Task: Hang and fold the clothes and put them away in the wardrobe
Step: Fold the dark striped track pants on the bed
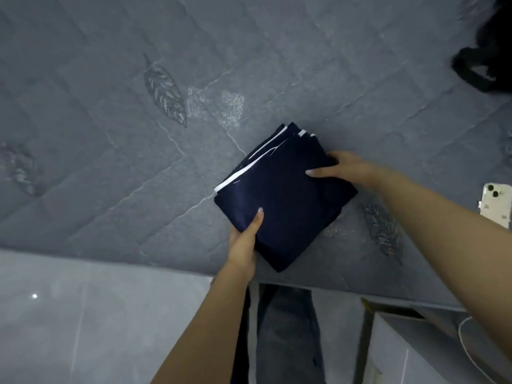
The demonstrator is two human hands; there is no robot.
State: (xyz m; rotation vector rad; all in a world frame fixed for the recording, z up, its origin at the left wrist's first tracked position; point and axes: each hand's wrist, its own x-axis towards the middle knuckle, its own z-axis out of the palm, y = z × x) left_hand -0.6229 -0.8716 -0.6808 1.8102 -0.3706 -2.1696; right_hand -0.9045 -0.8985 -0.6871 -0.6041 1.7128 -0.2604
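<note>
My left hand (243,239) and right hand (343,169) each pinch an edge of the folded navy garment (285,198), mid-frame on the bed (110,106). I should lift both sides level so the folds hold.

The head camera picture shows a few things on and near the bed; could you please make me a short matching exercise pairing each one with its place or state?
Things:
1. folded navy garment
2. phone
3. black clothing
4. left hand

Places or states:
A. top right corner of the bed
B. at the right edge, camera side up
C. gripping the garment's near edge
D. folded square, held by both hands

Pairs: 1-D, 2-B, 3-A, 4-C
</note>
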